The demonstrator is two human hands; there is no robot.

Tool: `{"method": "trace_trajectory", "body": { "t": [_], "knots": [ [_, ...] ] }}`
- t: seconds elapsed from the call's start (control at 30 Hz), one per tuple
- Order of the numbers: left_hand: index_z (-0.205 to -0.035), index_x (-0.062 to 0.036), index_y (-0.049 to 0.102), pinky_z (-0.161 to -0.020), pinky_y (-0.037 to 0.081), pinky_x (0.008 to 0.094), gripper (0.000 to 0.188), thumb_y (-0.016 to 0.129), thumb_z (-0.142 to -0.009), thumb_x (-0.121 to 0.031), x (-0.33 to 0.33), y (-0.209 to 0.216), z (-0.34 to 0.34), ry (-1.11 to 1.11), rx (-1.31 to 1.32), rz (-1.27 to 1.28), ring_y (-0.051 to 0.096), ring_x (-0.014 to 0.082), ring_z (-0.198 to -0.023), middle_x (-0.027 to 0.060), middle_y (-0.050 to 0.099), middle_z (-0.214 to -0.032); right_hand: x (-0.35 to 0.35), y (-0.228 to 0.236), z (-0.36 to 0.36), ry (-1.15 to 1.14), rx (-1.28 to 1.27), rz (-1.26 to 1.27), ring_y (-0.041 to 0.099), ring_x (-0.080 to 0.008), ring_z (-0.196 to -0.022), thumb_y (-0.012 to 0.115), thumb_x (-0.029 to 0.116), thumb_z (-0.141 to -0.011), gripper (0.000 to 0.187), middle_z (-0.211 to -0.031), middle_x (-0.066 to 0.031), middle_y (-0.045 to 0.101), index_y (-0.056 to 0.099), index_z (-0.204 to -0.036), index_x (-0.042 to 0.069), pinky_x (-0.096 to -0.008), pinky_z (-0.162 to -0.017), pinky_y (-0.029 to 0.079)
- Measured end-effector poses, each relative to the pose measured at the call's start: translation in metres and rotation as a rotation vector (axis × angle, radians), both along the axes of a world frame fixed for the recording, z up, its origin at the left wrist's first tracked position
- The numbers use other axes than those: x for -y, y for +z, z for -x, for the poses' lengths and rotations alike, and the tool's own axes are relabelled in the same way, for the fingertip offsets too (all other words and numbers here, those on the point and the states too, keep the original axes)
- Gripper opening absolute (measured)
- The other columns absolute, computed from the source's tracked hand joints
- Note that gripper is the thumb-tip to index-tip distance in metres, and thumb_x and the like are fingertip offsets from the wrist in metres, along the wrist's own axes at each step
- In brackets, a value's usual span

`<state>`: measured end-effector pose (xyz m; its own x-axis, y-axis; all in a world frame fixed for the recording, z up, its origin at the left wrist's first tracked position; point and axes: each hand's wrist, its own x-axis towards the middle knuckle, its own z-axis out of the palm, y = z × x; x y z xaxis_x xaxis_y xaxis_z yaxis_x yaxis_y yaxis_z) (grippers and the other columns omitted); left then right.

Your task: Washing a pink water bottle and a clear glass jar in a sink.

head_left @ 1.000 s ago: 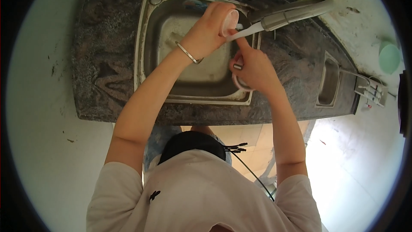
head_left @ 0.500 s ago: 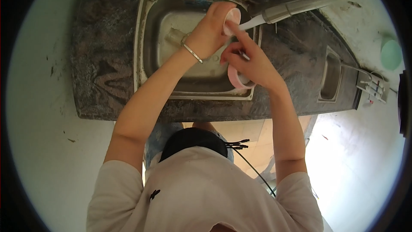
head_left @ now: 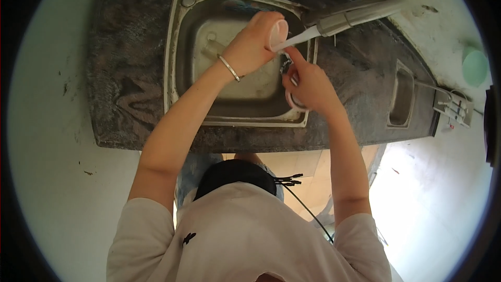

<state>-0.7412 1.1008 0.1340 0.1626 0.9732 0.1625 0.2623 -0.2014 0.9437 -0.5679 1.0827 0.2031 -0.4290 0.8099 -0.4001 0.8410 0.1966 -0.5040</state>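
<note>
L hand [head_left: 253, 44] gripped cup [head_left: 280, 32], upper ctr, rim at tap [head_left: 336, 24] water [head_left: 300, 38]; R hand [head_left: 310, 86] held pink ring [head_left: 291, 102], ctr-right, index nr cup.

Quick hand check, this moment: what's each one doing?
Left hand: closed around a pale pink cup, its mouth at the running water.
Right hand: holding a round pink-rimmed piece, index finger extended.
</note>
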Motion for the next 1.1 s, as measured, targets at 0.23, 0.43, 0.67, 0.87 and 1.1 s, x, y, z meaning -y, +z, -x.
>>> {"method": "trace_trajectory", "body": {
  "t": [0.23,0.43,0.67,0.87,1.1],
  "knots": [
    [-0.123,-0.0113,0.046,-0.096,0.044,0.0338,0.072,0.081,-0.061,0.000,0.003,0.029,0.011,0.326,0.126,-0.396,0.050,0.0252,-0.116,0.0079,0.047,-0.128,0.002,-0.003,-0.025,-0.678,-0.774,0.370,0.057,-0.0105,-0.076,0.057,0.013,-0.090,0.034,-0.084,-0.0014,0.061,0.052,-0.124,0.008,-0.0282,-0.068,0.048],
    [-0.120,-0.0093,0.046,-0.095,0.046,0.0319,0.069,0.082,-0.063,-0.002,0.008,0.051,0.016,0.331,0.128,-0.536,0.052,0.0226,-0.113,0.0106,0.049,-0.129,0.025,-0.018,-0.032,-0.828,-1.099,0.824,0.058,-0.0153,-0.099,0.062,0.000,-0.084,0.058,-0.108,-0.0052,0.057,0.038,-0.136,0.010,-0.0312,-0.085,0.050],
    [-0.110,-0.0107,0.053,-0.086,0.048,0.0343,0.058,0.084,-0.062,-0.005,0.007,0.064,0.016,0.366,-0.015,-0.745,0.056,0.0282,-0.106,0.0143,0.054,-0.123,0.029,-0.015,-0.023,-0.837,-1.150,0.641,0.054,-0.0165,-0.106,0.062,-0.002,-0.082,0.059,-0.113,-0.0050,0.055,0.039,-0.135,0.010,-0.0322,-0.090,0.048],
    [-0.111,-0.0121,0.053,-0.085,0.048,0.0348,0.059,0.083,-0.061,-0.004,0.002,0.053,0.016,0.401,-0.154,-0.882,0.056,0.0284,-0.106,0.0140,0.055,-0.122,0.032,0.006,-0.013,-0.624,-0.932,0.315,0.054,-0.0149,-0.101,0.067,0.005,-0.077,0.044,-0.106,-0.0038,0.057,0.055,-0.119,0.008,-0.0291,-0.086,0.045],
    [-0.114,-0.0115,0.050,-0.088,0.048,0.0356,0.063,0.082,-0.061,-0.001,0.007,0.043,0.011,0.370,-0.024,-0.709,0.054,0.0297,-0.109,0.0138,0.054,-0.124,0.025,0.043,0.014,-0.074,-0.494,-0.481,0.058,-0.0184,-0.073,0.068,0.007,-0.071,0.045,-0.084,-0.0045,0.055,0.059,-0.114,0.016,-0.0284,-0.063,0.048]
  ]
}}
